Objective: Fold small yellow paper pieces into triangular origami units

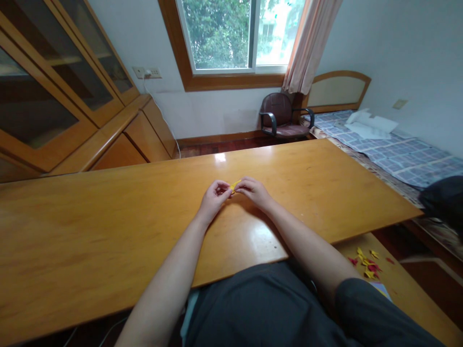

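Both hands meet over the middle of a long wooden table (108,226). My left hand (214,196) and my right hand (254,190) pinch a small piece of yellow folded paper (235,184) between their fingertips. The paper sits just above the tabletop, and most of it is hidden by the fingers. Both forearms stretch forward from my lap across the near table edge.
Several small yellow and red folded paper pieces (366,262) lie on a lower wooden surface at the right. A dark red chair (282,115) stands under the window. A bed (390,144) runs along the right wall, and glass-door cabinets (54,91) line the left.
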The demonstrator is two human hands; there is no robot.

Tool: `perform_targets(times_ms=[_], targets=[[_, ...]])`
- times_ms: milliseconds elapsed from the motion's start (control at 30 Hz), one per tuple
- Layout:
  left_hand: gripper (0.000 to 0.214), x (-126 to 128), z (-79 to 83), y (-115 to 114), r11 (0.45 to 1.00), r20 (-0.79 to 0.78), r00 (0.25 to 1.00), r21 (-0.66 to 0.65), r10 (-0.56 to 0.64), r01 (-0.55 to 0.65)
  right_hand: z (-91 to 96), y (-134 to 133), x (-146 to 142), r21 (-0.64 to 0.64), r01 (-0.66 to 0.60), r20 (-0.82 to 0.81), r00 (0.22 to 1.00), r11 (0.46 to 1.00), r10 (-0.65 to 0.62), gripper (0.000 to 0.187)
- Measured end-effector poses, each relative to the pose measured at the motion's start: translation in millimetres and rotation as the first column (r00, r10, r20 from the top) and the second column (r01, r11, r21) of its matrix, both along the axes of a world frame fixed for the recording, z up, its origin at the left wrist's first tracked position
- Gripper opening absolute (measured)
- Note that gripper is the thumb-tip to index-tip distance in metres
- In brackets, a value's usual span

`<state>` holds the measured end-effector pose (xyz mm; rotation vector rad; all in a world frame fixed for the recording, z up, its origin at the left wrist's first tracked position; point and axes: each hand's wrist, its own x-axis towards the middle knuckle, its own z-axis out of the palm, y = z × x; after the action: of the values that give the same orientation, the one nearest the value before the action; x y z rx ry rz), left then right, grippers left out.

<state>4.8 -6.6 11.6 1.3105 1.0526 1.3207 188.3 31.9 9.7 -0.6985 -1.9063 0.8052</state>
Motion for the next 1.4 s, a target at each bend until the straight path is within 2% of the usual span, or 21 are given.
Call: perform_targets(times_ms=[333,433,633,767,933,1033,1200,1400], targets=[[0.013,1.4,7.4,-8.7,0.967,-0.27,0.951,0.241,0.152,-0.086,3.7,-3.9,-4.7,-0.102,0.043,-0.091,0.994,0.994,-0.053,0.011],[0.011,1.9,10.6,-8.9,0.955,-0.283,0.938,0.27,0.199,-0.121,2.5,-4.1,-7.7,-0.15,0.033,-0.13,0.99,0.988,-0.053,0.013],[0.013,2.7,8.1,-6.9,0.959,-0.272,0.932,0.218,0.239,-0.182,-2.6,-5.3,-14.2,-0.292,0.005,-0.249,0.965,0.956,-0.081,0.018],[0.016,2.6,6.4,-7.0,0.969,-0.258,0.943,0.18,0.21,-0.167,-4.4,-5.7,-16.5,-0.345,-0.002,-0.299,0.948,0.938,-0.108,0.019],[0.024,3.0,3.3,-5.8,0.989,-0.06,0.991,0.094,0.123,-0.117,-2.2,-6.4,-16.7,-0.361,-0.004,-0.298,0.948,0.932,-0.112,0.021],[0.032,3.3,0.8,-3.0,0.992,0.022,0.993,0.047,0.113,-0.113,-0.6,-7.5,-16.4,-0.363,-0.025,-0.296,0.951,0.932,-0.09,0.022],[0.038,3.0,1.2,-0.9,0.996,0.022,0.996,0.011,0.087,-0.087,-1.7,-8.8,-16.8,-0.37,-0.026,-0.287,0.954,0.929,-0.088,0.021],[0.033,2.6,-1.0,-0.8,0.997,-0.022,0.997,0.037,0.075,-0.074,-3.4,-7.4,-18.0,-0.404,-0.036,-0.327,0.939,0.914,-0.108,0.02]])
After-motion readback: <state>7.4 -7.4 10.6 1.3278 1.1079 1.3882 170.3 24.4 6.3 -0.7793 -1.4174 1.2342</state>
